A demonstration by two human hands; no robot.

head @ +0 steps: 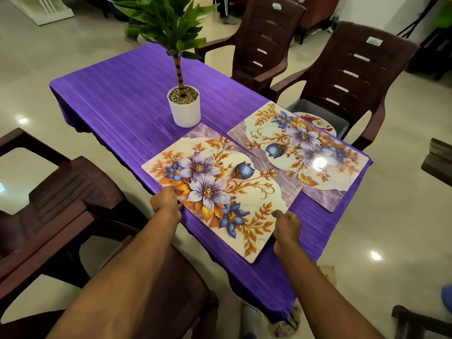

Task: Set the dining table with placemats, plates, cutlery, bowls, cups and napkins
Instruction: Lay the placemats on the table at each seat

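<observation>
Two floral placemats lie on the purple tablecloth (117, 99). The near placemat (220, 189) sits at the table's front edge, and both my hands grip it. My left hand (166, 200) pinches its left edge. My right hand (287, 225) holds its near right edge. The far placemat (300, 152) lies flat by the right edge, its corner slightly under the near one. A plate (318, 122) with a red flower pattern rests in a grey bin (315, 110) on the chair seat beyond the table.
A white pot with a green plant (184, 106) stands mid-table, just behind the near placemat. Brown plastic chairs stand at the right (354, 77), back (264, 37) and near left (61, 196). The floor is glossy tile.
</observation>
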